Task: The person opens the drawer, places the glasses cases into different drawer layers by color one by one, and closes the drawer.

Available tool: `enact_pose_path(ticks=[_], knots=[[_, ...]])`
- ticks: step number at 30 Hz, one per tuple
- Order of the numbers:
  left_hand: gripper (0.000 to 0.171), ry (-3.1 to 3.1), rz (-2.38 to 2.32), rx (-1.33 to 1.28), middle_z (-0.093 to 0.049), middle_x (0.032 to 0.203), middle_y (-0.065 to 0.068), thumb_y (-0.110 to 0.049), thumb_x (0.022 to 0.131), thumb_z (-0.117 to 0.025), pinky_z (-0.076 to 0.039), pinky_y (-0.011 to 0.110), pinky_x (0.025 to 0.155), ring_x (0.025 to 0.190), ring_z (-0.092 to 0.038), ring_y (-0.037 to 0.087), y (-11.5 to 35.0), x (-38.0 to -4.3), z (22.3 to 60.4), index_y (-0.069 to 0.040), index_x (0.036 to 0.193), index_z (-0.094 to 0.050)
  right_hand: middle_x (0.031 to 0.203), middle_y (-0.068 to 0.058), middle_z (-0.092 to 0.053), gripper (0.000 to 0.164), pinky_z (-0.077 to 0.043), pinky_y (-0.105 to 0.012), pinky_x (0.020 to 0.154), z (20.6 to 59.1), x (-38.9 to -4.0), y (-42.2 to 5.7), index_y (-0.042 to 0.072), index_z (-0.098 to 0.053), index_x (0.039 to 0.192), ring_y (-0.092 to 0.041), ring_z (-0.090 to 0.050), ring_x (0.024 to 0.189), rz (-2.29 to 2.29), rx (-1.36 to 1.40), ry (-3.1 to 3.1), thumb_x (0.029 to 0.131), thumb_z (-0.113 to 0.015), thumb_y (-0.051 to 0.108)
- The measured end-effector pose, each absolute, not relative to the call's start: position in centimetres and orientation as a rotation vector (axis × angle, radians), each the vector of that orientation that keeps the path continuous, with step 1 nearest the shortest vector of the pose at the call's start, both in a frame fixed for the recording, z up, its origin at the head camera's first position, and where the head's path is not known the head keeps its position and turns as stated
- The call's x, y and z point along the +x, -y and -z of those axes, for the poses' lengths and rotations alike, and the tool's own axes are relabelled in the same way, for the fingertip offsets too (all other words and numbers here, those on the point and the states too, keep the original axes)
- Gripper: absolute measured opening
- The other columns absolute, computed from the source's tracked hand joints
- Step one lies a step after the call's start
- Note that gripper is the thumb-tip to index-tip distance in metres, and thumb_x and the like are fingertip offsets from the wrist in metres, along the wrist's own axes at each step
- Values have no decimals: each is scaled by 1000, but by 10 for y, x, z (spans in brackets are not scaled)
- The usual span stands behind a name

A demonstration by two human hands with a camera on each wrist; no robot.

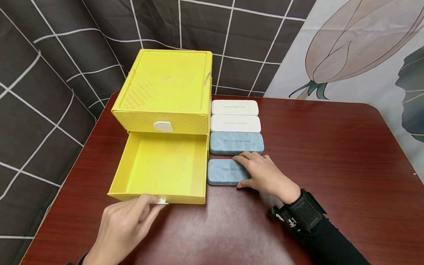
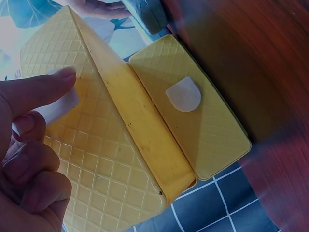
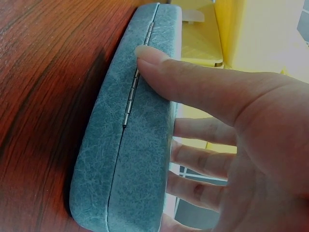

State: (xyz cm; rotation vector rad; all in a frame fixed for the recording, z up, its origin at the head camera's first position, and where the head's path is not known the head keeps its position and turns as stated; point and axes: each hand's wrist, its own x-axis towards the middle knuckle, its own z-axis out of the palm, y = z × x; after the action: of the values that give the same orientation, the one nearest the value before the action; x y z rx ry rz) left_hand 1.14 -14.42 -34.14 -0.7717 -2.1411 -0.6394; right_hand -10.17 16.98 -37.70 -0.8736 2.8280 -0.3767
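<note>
My left hand (image 1: pixel 122 224) pinches the white pull tab (image 1: pixel 162 201) of a yellow drawer (image 1: pixel 160 162). The drawer stands pulled out of a two-drawer yellow storage box (image 1: pixel 168 82), and its inside holds nothing. To its right, my right hand (image 1: pixel 265 176) grips the nearest blue glasses case (image 1: pixel 226 172) by its right end. In the right wrist view the thumb presses on the hinge side of the closed glasses case (image 3: pixel 140 145); the other fingers reach over its far side. The left wrist view shows thumb and curled fingers at the tab (image 2: pixel 63 104).
Behind the gripped case lie another blue glasses case (image 1: pixel 236 144) and two white ones, (image 1: pixel 235 123) in a row along the box. A dark checked curtain (image 1: pixel 199 23) hangs behind and left. The reddish wooden table (image 1: pixel 340 155) extends to the right.
</note>
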Motion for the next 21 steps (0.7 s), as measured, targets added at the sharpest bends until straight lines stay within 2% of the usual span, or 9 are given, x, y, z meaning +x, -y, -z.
enact_pose_path(ticks=[21], knots=[[23,2137,643,-786,-34,58,-18,-28,91,-57,-20,8,43,52,-24,-11,145,20,343,-9,78,-62,127,-9,-51,72,-38,-49,83,378,-102,-170,8,-51,132,-27,-47,114,383,-873,-2832,70,-77,36]])
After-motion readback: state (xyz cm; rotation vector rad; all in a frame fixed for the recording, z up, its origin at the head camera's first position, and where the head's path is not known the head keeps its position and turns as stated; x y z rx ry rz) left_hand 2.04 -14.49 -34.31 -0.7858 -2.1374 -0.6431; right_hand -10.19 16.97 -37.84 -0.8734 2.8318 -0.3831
